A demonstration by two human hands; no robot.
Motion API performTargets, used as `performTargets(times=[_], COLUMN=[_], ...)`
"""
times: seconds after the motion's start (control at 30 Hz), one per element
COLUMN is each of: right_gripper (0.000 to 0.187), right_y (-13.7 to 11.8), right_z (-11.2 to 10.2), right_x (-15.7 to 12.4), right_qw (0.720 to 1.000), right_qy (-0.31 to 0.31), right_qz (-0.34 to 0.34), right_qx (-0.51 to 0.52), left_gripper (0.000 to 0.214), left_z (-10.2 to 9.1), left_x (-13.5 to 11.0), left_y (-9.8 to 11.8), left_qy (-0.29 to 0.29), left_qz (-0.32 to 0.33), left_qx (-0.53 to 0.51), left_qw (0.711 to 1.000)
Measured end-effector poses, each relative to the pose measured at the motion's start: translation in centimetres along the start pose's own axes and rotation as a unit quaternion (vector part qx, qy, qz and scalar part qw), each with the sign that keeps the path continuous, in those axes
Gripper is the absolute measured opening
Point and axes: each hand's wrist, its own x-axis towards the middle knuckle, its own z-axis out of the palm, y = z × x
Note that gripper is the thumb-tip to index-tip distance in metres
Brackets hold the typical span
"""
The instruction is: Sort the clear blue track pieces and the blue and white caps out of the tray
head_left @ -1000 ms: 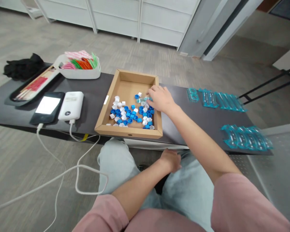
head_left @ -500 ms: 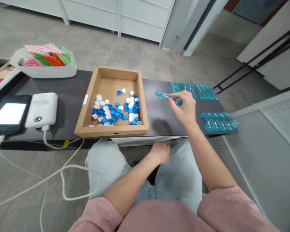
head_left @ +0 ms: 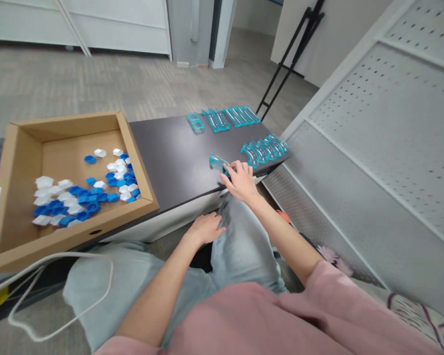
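Observation:
My right hand is at the table's front edge, its fingertips closed on the near end of a curved, clear plastic track piece with teal edges. That piece lies low against the dark tabletop, partly hidden by the fingers. Just beyond the hand is a row of several similar curved track pieces. Farther back are straight clear track pieces and a small teal-edged piece. My left hand rests on my thigh with its fingers loosely stretched and nothing in it.
At the left, a cardboard tray holds many blue and white hexagonal pieces. A white cable loops over my lap. To the right stands a perforated grey panel; a black metal stand is behind the table.
The view has swung to the right. My right hand has come down from above the table to its front edge with the curved track piece. My left hand stays on my lap.

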Motion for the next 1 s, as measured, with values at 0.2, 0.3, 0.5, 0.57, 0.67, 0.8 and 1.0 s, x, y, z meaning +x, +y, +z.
performTargets(times=[0.2,0.3,0.5,0.57,0.67,0.8,1.0], right_gripper=[0.059,0.055,0.052,0.051,0.05,0.05,0.044], right_y=[2.8,3.9,4.3,4.2,4.1,4.3,4.1], right_z=[0.0,0.0,-0.3,-0.3,-0.2,0.1,0.1], right_x=[0.6,0.3,0.0,0.0,0.1,0.2,0.3], right_qw=[0.998,0.996,0.99,0.99,0.991,0.99,0.985], right_qy=[0.035,0.066,0.108,0.103,0.089,0.086,0.098], right_qz=[0.051,0.052,0.086,0.091,0.095,0.108,0.138], right_qx=[-0.016,-0.016,-0.016,-0.016,-0.011,-0.01,-0.035], left_gripper=[0.041,0.042,0.043,0.043,0.046,0.048,0.049], left_z=[0.2,0.3,0.4,0.4,0.5,0.6,0.4], left_x=[0.1,0.3,0.3,0.2,0.1,-0.1,-0.4], left_y=[-0.3,-0.5,-0.6,-0.7,-0.9,-1.2,-0.8], left_qy=[-0.011,-0.01,-0.007,-0.006,-0.002,0.013,-0.002], left_qz=[-0.016,-0.02,-0.02,-0.022,-0.025,-0.029,-0.039], left_qx=[0.02,0.019,0.015,0.018,0.024,0.016,0.034], left_qw=[1.0,1.0,1.0,1.0,0.999,0.999,0.999])
